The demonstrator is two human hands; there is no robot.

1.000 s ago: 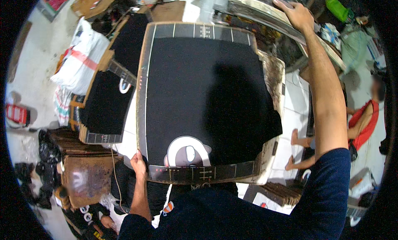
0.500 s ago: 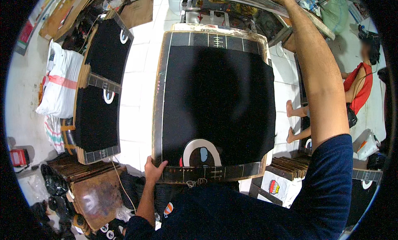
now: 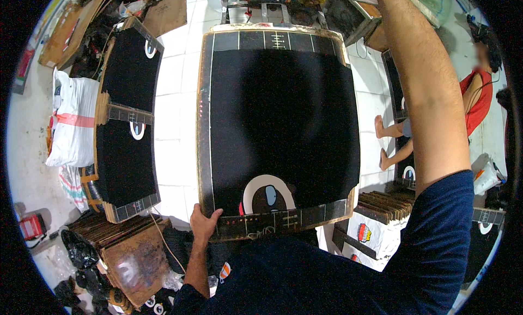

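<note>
**Reader:** Where is the thing I am working on?

**Describer:** Straight in front of your torso, mid-view: a large flat board (image 3: 204, 124) covered with black fabric (image 3: 289, 113). A white-ringed, eye-like print (image 3: 270, 195) sits toward its near edge. Similar fabric-covered boards (image 3: 128, 113) line the left side, beyond a strip of white floor tiles (image 3: 175, 113).

**Reader:** And my hands?

**Describer:** Your left hand (image 3: 204, 222) is at the board's near left corner, thumb spread over the top, fingers along the outer edge; you cannot tell here whether they curl underneath. Your right forearm (image 3: 422, 86) reaches up past the top of the view, so what that hand holds, or how wide it is, cannot be told.

**Reader:** How will it handle?

**Describer:** The board looks stiff, probably awkward for its breadth more than heavy; the fabric looks soft and thin. You would do best to grip the bare border by the corners, or the dark marked strip (image 3: 289, 219) at the near edge, keeping fingers off the print, which may smear if wet
</note>
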